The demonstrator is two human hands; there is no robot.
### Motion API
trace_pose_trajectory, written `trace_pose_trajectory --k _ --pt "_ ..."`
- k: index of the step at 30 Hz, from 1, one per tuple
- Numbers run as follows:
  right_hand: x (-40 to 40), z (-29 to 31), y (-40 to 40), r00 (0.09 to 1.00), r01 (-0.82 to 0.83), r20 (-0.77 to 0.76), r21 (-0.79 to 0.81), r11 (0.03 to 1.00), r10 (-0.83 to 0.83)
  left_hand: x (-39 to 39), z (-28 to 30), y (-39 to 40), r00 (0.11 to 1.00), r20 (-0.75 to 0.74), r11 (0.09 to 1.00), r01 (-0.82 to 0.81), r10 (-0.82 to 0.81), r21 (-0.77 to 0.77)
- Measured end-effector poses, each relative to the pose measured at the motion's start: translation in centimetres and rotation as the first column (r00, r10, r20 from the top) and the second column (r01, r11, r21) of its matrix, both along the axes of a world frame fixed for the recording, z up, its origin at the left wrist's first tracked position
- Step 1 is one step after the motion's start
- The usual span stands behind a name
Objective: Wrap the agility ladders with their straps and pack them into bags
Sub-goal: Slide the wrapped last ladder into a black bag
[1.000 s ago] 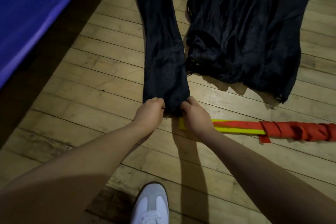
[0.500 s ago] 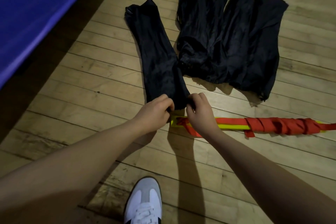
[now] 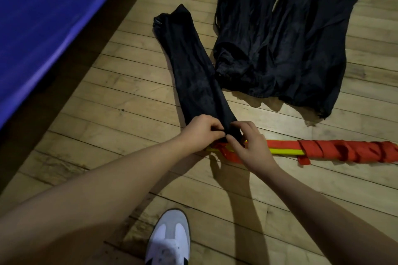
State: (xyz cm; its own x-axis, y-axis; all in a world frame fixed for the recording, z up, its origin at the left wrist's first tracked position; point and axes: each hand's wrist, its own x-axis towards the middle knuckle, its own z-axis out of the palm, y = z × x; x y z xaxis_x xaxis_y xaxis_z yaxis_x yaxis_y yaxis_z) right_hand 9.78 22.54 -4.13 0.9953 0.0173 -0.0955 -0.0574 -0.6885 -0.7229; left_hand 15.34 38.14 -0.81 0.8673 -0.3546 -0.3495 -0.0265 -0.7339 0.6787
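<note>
A long narrow black bag (image 3: pixel 191 66) lies on the wooden floor, stretching away from me. My left hand (image 3: pixel 201 132) and my right hand (image 3: pixel 249 146) both pinch its near open end, fingers curled on the dark fabric. Right under and beyond my hands lies a bundled agility ladder (image 3: pixel 336 153): yellow rungs with a red strap wound round its right part. A loose bit of red strap sits under my right hand.
A heap of several more black bags (image 3: pixel 286 45) lies spread out behind the ladder on the right. A blue mat (image 3: pixel 43 17) fills the upper left corner. My white shoe (image 3: pixel 168 241) stands at the bottom edge.
My hands have drawn closer together on the bag's near end, which now looks narrower and bunched. The bag lies more slanted, its far end to the left. The view has shifted.
</note>
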Motion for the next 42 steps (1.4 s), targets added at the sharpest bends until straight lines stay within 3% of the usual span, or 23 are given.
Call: trace_pose_trajectory --k 5,12,17,20,26,33,36,38,40,42 --pt "0.3 -0.2 -0.8 0.996 0.085 0.006 -0.055 0.995 -0.084 -0.2 -0.1 -0.4 1.0 -0.028 0.999 -0.003 0.004 0.047" --pt "0.5 1.0 -0.3 0.979 0.201 -0.047 0.135 0.97 -0.197 -0.8 0.4 -0.9 0.986 0.105 0.983 0.111 -0.127 0.149" --pt "1.0 1.5 -1.0 0.999 0.043 0.026 -0.007 0.999 -0.042 -0.8 0.4 0.0 0.873 0.215 0.879 0.364 -0.438 0.309" --pt "1.2 1.6 -0.8 0.994 0.081 0.077 -0.059 0.995 -0.076 -1.1 0.0 1.0 0.809 0.189 0.792 0.448 -0.557 0.415" --pt "1.8 1.8 0.1 0.984 0.143 0.105 0.039 0.989 -0.147 -0.7 -0.4 2.1 0.835 0.208 0.788 0.356 -0.51 0.502" --pt "2.7 1.8 0.6 0.976 0.02 0.214 0.123 0.992 -0.046 0.4 0.0 3.2 0.822 0.256 0.757 0.286 -0.509 0.587" --pt "2.5 1.9 0.5 0.986 0.013 0.159 0.166 0.986 -0.039 1.0 0.0 2.9 0.811 0.206 0.724 0.336 -0.548 0.602" --pt "1.9 1.3 0.1 0.992 0.071 0.097 0.095 0.993 -0.08 1.3 -0.4 2.4 0.826 0.181 0.718 0.328 -0.533 0.614" --pt "1.2 0.3 -0.7 0.996 0.083 0.027 -0.086 0.993 -0.081 1.5 -0.7 2.1 0.84 0.176 0.717 0.307 -0.513 0.626" --pt "0.4 -0.6 -1.7 0.994 -0.062 -0.1 -0.316 0.947 0.031 1.7 -1.0 1.7 0.839 0.185 0.711 0.293 -0.512 0.639"
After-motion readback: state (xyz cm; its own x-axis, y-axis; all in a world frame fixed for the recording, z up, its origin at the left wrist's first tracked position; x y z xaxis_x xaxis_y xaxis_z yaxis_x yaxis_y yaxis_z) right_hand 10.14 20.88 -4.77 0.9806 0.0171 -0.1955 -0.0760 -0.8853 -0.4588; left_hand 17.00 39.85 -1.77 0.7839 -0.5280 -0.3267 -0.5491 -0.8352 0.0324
